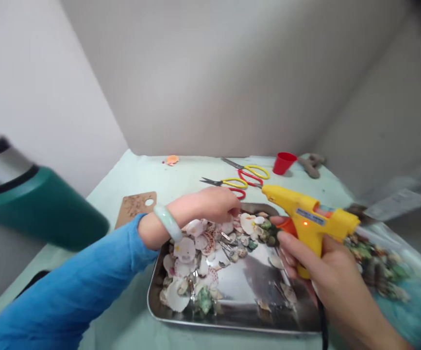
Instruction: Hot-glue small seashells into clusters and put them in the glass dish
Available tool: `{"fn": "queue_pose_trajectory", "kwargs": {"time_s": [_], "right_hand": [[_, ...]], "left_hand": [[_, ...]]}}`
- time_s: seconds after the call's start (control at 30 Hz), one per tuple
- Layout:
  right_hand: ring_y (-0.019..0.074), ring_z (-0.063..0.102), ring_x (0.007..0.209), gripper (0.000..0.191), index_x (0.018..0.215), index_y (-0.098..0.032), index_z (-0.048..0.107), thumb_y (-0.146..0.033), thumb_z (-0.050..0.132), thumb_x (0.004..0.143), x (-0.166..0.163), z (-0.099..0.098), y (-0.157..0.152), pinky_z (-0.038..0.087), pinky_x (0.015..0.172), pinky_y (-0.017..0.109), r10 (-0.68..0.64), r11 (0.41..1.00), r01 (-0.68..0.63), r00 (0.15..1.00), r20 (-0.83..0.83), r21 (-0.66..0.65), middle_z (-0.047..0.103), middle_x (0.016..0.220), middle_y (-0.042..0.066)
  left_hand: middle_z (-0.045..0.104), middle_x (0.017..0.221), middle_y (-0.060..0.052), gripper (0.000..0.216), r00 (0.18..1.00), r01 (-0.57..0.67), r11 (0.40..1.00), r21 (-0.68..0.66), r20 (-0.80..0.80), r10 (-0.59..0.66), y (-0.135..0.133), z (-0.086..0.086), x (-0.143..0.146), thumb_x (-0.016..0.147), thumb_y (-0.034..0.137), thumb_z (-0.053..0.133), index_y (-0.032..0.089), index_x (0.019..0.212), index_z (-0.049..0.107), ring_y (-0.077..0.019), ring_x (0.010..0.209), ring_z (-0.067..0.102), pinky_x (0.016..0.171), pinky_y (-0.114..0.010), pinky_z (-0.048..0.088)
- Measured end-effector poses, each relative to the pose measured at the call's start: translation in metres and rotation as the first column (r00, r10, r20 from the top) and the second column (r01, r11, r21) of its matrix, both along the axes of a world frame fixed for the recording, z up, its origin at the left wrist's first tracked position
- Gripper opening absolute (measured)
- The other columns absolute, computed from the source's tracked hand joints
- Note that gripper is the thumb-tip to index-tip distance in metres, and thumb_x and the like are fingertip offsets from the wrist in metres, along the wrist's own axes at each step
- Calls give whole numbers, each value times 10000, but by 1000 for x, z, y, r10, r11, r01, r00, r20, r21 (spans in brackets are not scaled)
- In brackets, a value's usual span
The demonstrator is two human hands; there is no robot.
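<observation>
A metal tray [239, 318] on the pale green table holds several seashells [195, 253], mostly on its left half and far edge. My left hand [210, 204], in a blue sleeve with a pale green bangle [167, 222], reaches over the tray with fingers curled down among the shells at the far edge; what they pinch is hidden. My right hand [327, 272] grips a yellow glue gun [305, 216] by the handle, its nozzle pointing left over the tray's far rim, an orange light lit on its side.
Beyond the tray lie two pairs of scissors [246, 176] with yellow and red handles, a red cup [283, 163], a brown cardboard tag [135, 206] and a small orange shell [173, 159]. A clear bag of shells [381, 265] sits right. A teal and silver container [31, 204] looms left.
</observation>
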State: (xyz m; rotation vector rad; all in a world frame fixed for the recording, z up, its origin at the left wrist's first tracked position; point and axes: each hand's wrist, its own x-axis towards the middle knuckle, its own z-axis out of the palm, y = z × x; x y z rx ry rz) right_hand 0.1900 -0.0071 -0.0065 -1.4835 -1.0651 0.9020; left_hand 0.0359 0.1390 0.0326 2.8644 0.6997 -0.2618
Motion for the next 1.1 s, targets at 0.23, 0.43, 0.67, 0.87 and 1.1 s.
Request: {"fn": "queue_pose_trajectory", "kwargs": {"time_s": [0.23, 0.43, 0.67, 0.87, 1.1], "right_hand": [[111, 462, 416, 409, 1057, -162, 624, -382, 644, 712, 3, 3, 2, 393, 417, 236, -47, 998, 51, 995, -91, 33, 516, 512, -37], [130, 442, 400, 379, 1010, -223, 665, -403, 660, 676, -7, 3, -10, 394, 394, 255, -61, 998, 59, 996, -64, -36, 490, 461, -39], [134, 469, 411, 450, 1026, -192, 634, -487, 638, 687, -11, -3, -17, 417, 419, 253, 35, 995, -42, 997, -67, -92, 491, 470, -36], [132, 436, 400, 496, 1037, -153, 592, -532, 615, 719, -14, 0, -18, 370, 409, 262, 120, 989, -130, 983, -136, -73, 452, 471, -40], [113, 437, 444, 460, 1042, -151, 572, -472, 645, 720, -19, 7, -23, 372, 440, 242, 60, 998, -63, 987, -148, -12, 467, 528, -41]], "left_hand": [[652, 750, -90, 217, 948, 161, 974, 158, -301, -108, -14, 12, 24, 695, 192, 532, 170, 879, 645, -202, 635, 587, 533, -280, 383], [612, 946, -95, 203, 987, 63, 985, 161, -155, -38, -29, -11, -6, 726, 157, 484, 171, 900, 588, -194, 717, 606, 555, -276, 432], [595, 967, -64, 161, 976, -218, 972, 92, 7, 218, -47, -15, -29, 728, 195, 523, 197, 866, 605, -172, 729, 599, 647, -282, 450], [659, 788, 1, 108, 877, -371, 923, -106, 288, 385, -68, -10, -48, 790, 249, 535, 225, 827, 634, -135, 731, 594, 647, -229, 410], [696, 815, -40, 206, 949, -282, 959, -31, 138, 284, -54, -14, -32, 767, 326, 545, 230, 873, 693, -183, 747, 621, 634, -263, 418]]}}
